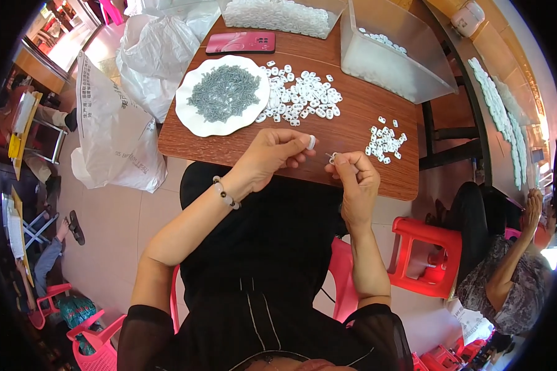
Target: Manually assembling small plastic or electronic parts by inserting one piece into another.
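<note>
White plastic piece half-hidden in left hand (right hand's item indistinct).

Brown wooden table, pale tiled floor, red plastic stools.

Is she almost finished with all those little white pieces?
Not nearly, it seems. A small group of white pieces lies by her right hand, perhaps the finished ones. Her left hand pinches one white piece, and the right holds something tiny that is too small to tell. A big pile of white pieces and a plate of grey parts remain.
</note>
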The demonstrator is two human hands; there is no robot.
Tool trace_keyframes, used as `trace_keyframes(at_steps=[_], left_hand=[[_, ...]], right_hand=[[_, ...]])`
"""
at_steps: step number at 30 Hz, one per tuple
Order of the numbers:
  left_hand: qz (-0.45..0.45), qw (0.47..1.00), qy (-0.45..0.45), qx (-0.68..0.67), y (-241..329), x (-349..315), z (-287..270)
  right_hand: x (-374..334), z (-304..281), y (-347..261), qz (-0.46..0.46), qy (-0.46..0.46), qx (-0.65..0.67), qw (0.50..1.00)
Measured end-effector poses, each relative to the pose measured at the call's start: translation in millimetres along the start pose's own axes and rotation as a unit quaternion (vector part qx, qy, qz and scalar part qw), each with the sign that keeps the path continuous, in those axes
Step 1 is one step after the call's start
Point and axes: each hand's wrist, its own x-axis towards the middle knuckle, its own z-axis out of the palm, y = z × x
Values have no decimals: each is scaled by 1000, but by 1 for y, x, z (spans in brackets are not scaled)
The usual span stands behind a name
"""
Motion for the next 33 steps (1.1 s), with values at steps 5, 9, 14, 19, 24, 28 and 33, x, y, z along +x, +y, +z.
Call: trace_keyframes(at_steps=[5, 9, 14, 19, 24, 28, 33], left_hand=[[-17, 998, -19, -62, -7, -14, 3], [-1, 999, -4, -44, -13, -16, 2], [2, 999, 4, -33, -16, -18, 1], [13, 999, -5, -30, -17, -20, 3], [12, 1000, -4, -29, -17, -20, 5], [26, 999, 0, -18, -19, -20, 6], [60, 998, 5, 31, -18, -23, 12]], right_hand=[[-2, 6, -1, 3, -6, 13, 1000], [-4, 6, 2, 2, -22, -6, 1000], [-5, 7, 3, 2, -28, -21, 999], [-5, 7, 6, 3, -35, -28, 999], [-5, 8, 4, 3, -33, -32, 999], [-4, 7, 7, 0, -30, -39, 999], [-7, 11, 7, -5, -32, -51, 998]])
